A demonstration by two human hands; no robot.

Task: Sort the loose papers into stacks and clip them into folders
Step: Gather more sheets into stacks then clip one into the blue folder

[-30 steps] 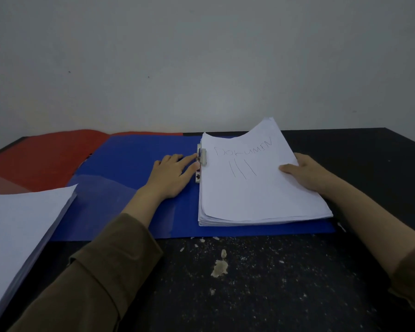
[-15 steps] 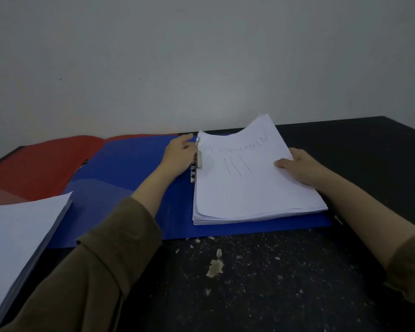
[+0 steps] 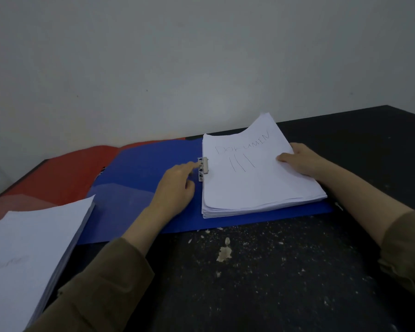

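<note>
Both hands busy: left hand (image 3: 175, 185) fingering clip (image 3: 203, 167), right hand (image 3: 302, 160) pinning paper stack (image 3: 254, 183).

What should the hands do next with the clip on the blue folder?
Probably press the clip down with the left hand. Its fingertip already touches the clip at the left edge of the stack, which lies squared on the blue folder. The right hand steadies the stack's far edge, so the papers look ready to lock. Whether the clip is already shut, I cannot tell.
</note>
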